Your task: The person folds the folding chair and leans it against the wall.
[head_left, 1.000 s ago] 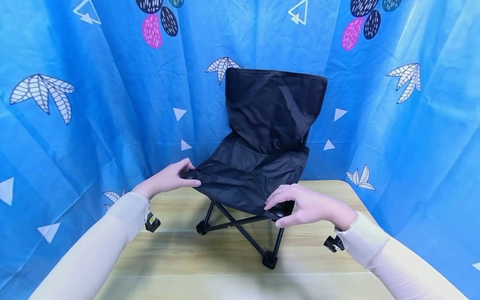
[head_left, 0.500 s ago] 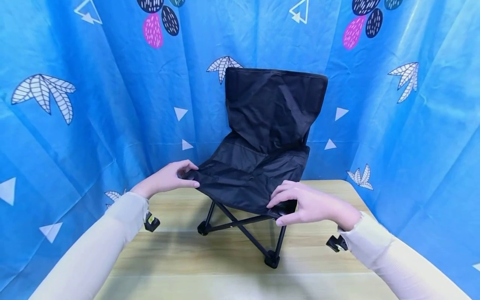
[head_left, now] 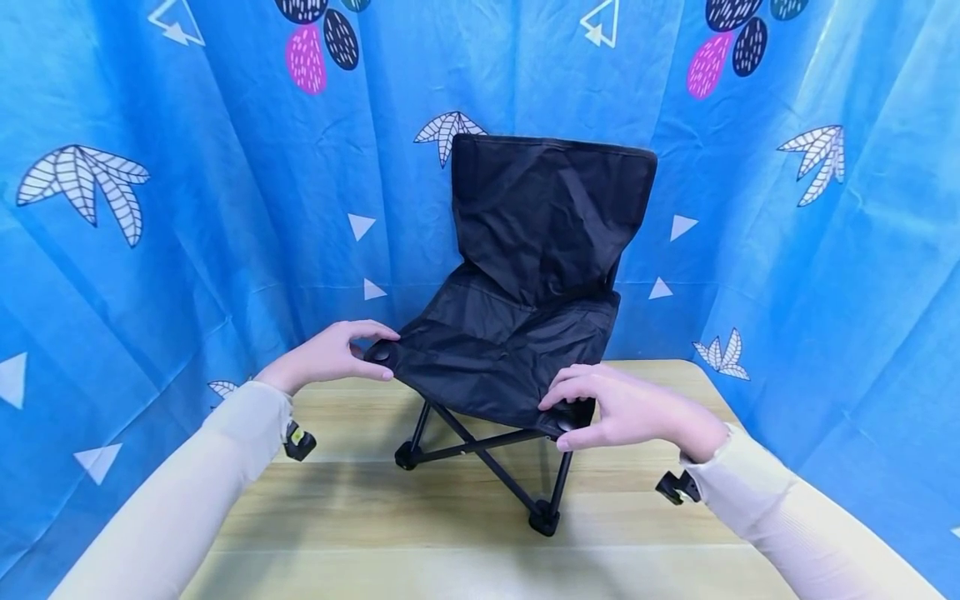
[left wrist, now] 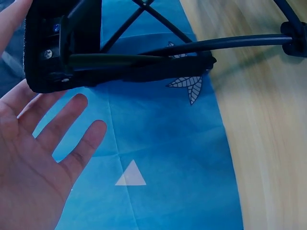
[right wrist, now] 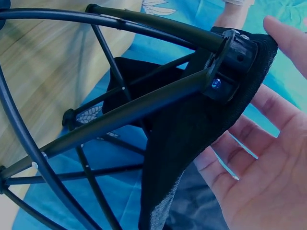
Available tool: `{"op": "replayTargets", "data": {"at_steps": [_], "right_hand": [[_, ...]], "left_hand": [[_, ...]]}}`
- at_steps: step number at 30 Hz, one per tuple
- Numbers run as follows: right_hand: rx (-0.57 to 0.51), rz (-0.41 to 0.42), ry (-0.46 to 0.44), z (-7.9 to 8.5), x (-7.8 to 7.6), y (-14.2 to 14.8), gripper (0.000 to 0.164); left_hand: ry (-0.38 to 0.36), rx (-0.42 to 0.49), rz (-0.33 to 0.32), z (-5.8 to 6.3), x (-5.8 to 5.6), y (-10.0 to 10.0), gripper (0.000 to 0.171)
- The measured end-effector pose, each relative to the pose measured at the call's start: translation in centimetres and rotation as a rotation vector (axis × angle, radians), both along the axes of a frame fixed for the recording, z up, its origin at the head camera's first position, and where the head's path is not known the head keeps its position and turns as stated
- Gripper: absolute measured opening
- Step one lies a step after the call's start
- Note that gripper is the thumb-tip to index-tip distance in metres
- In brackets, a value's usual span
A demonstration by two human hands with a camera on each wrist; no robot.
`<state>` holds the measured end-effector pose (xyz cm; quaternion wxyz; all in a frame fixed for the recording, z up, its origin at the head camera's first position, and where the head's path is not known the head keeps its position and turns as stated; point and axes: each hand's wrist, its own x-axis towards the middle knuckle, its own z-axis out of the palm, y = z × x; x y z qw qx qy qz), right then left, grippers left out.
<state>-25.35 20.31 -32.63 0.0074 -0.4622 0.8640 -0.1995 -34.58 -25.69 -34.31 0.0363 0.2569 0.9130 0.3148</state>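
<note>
Head view: left hand [head_left: 330, 354] and right hand [head_left: 618, 412] are flanking the black chair [head_left: 547, 217] mid-frame, fingers spread at front corners [head_left: 382, 353] (contact unclear); gripping both evenly would be steadying it.

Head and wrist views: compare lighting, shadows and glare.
Head view: bright, with soft shadows on the wooden surface below the black chair and a pale glare streak on the curtain at upper right; left wrist view: dimmer, the chair's underside nearly black; right wrist view: also dim, faint highlights along the tubes.

Left hand [head_left: 328, 357], right hand [head_left: 624, 408], perhaps touching black chair [head_left: 517, 317]
</note>
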Motion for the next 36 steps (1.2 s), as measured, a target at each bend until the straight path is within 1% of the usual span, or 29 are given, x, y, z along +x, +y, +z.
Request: {"op": "replayTargets", "data": {"at_steps": [3, 6, 9, 16, 21, 26, 32, 36], "right_hand": [[0.001, 0.017, -0.007, 0.0, -0.1, -0.1, 0.037], [0.006, 0.034, -0.019, 0.1, -0.2, 0.0, 0.034], [0.018, 0.040, -0.032, 0.4, -0.2, 0.3, 0.033], [0.064, 0.006, 0.000, 0.8, -0.2, 1.6, 0.033], [0.083, -0.011, -0.023, 0.9, -0.5, 2.2, 0.034], [0.061, -0.007, -0.037, 1.0, -0.9, 2.7, 0.034], [-0.009, -0.013, -0.084, 0.8, -1.6, 3.5, 0.034], [-0.040, -0.017, -0.084, 0.3, -2.2, 4.0, 0.032]], "left_hand": [[-0.014, -0.010, 0.003, 0.0, -0.1, -0.1, 0.059], [-0.003, -0.027, -0.001, 0.1, 0.0, -0.2, 0.056], [0.017, -0.045, -0.013, 0.3, 0.4, 0.0, 0.054], [0.043, -0.076, -0.029, 0.7, 1.2, 0.3, 0.050], [0.056, -0.092, -0.040, 0.9, 2.0, 0.4, 0.049], [0.080, -0.104, -0.064, 0.8, 2.6, 0.7, 0.047], [0.088, -0.090, -0.068, 0.8, 3.1, 1.0, 0.046], [0.108, -0.103, -0.071, 1.1, 3.6, 1.4, 0.048]]}}
